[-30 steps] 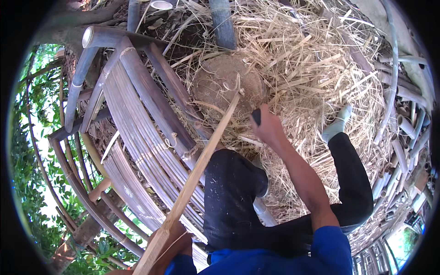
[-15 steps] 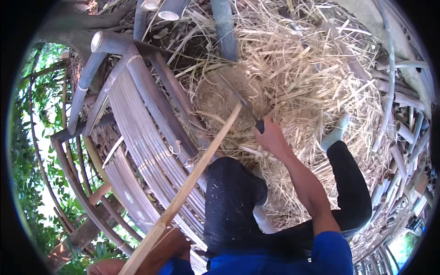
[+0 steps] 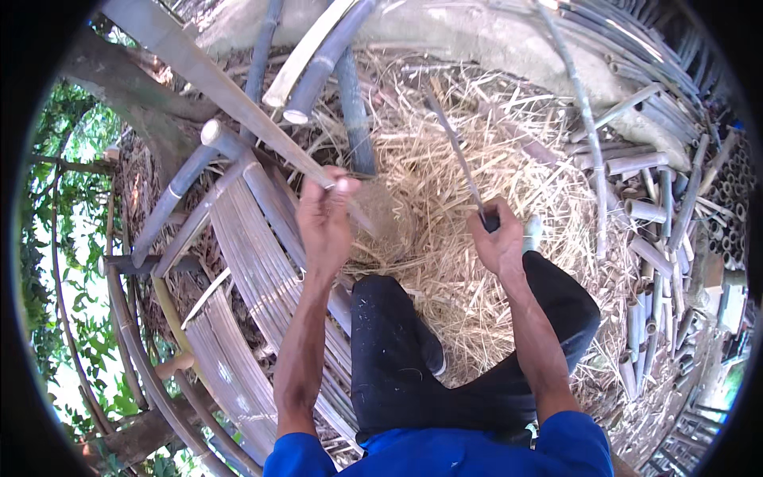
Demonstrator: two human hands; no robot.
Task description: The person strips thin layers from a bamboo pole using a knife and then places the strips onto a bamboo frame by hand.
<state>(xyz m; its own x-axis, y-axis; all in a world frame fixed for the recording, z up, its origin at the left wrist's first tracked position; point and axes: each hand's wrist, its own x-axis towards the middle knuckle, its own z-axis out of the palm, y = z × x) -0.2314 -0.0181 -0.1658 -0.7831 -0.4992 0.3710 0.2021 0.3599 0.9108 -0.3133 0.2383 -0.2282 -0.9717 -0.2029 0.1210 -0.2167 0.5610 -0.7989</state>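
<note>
My left hand (image 3: 324,230) is closed around a long bamboo slat (image 3: 246,111), gripping it near its lower end. The slat runs up and away to the far left, its wider greyish part toward the top edge. My right hand (image 3: 499,238) is wrapped round the dark handle of a long-bladed knife (image 3: 455,145). The blade points away from me and slightly left, over the straw-coloured shavings, apart from the slat. Between my hands and beyond my knee lies a round wooden chopping block (image 3: 389,222), partly behind the slat's lower end.
A bamboo bench (image 3: 250,262) with a slatted seat stands at my left. Bamboo poles (image 3: 330,60) lean at the far side. Shavings (image 3: 477,302) cover the ground around my legs. Cut bamboo pieces (image 3: 648,211) lie piled at the right.
My left hand has come forward from the lower left, and the slat now extends far ahead with its greyish side showing. The knife has moved right, away from the slat. The view has shifted.
</note>
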